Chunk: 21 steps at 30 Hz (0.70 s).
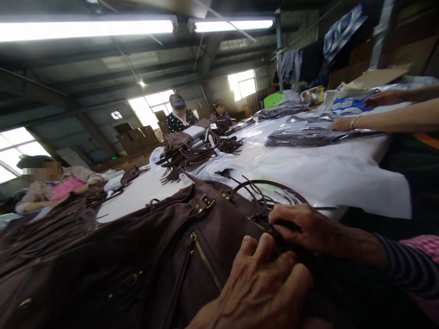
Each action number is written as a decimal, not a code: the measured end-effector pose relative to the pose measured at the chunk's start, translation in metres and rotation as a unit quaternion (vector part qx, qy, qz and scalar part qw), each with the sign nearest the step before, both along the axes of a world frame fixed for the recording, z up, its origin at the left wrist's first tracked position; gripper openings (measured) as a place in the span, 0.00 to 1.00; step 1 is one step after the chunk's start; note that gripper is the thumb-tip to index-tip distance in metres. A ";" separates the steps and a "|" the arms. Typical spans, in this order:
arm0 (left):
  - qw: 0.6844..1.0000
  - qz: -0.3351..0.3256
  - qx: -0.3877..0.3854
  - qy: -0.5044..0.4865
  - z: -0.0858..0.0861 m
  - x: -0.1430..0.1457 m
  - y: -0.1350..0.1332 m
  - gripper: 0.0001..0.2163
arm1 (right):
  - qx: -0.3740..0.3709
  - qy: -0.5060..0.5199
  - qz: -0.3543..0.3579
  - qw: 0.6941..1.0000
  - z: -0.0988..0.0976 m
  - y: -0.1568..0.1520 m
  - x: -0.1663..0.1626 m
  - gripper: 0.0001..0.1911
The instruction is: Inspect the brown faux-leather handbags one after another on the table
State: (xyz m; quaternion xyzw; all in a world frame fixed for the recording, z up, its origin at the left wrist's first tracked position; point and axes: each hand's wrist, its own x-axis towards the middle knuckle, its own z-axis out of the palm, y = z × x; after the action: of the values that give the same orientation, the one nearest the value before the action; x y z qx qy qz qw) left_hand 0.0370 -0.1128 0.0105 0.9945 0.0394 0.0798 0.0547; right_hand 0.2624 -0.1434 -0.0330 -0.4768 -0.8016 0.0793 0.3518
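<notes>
Tube lights (85, 31) glow overhead, cardboard boxes (132, 142) near a window (146, 107).

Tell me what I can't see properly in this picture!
All in the head view:
Slanting zipper on the brown bag: lower end hidden behind the left hand.
Right hand: whatever lies under its fingers, hidden by them.
Co-worker's forearm: body cut off by right edge.
Round bright shape: too small.

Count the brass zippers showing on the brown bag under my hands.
2 visible: one zipper slants toward your left hand; the other zipper runs toward your right hand. More may be hidden in folds or under your hands.
</notes>
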 end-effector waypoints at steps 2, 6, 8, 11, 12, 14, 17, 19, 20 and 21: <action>0.997 -0.029 0.059 -0.045 -0.004 0.009 0.003 0.16 | 0.030 -0.071 0.013 0.997 0.012 0.002 -0.001 0.07; 0.984 -0.080 0.140 -0.081 -0.011 0.024 0.005 0.06 | 0.153 -0.208 0.063 0.964 0.034 0.002 -0.001 0.09; 0.982 -0.093 0.142 -0.083 -0.010 0.027 0.004 0.07 | 0.187 -0.209 0.082 0.956 0.039 0.000 0.000 0.10; 0.990 -0.084 0.102 -0.053 -0.002 0.024 0.000 0.11 | 0.089 -0.133 0.072 0.984 0.037 -0.005 -0.002 0.10; 0.992 -0.081 0.087 -0.041 0.002 0.022 -0.001 0.09 | 0.037 -0.093 0.062 0.993 0.035 -0.006 -0.002 0.11; 0.994 -0.087 0.069 -0.020 0.012 0.019 -0.003 0.06 | -0.045 -0.022 0.044 0.998 0.029 -0.008 -0.003 0.12; 0.991 -0.122 0.058 0.002 0.024 0.015 -0.002 0.07 | -0.071 0.016 0.042 0.996 0.026 -0.013 -0.001 0.11; 0.990 -0.133 0.036 0.005 0.029 0.014 0.002 0.07 | -0.060 0.006 0.050 0.997 0.027 -0.016 0.003 0.11; 0.991 -0.134 0.016 0.006 0.030 0.014 0.004 0.07 | -0.051 -0.001 0.053 0.997 0.028 -0.016 0.005 0.12; 0.990 -0.139 -0.010 0.007 0.031 0.014 0.006 0.07 | -0.042 -0.010 0.057 0.997 0.027 -0.016 0.007 0.13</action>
State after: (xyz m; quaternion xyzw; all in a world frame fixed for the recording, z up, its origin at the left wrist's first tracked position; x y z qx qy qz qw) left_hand 0.0507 -0.1067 0.0419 0.9903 -0.0985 0.0636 0.0745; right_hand 0.2690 -0.1594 -0.0055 -0.4459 -0.8266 0.1283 0.3185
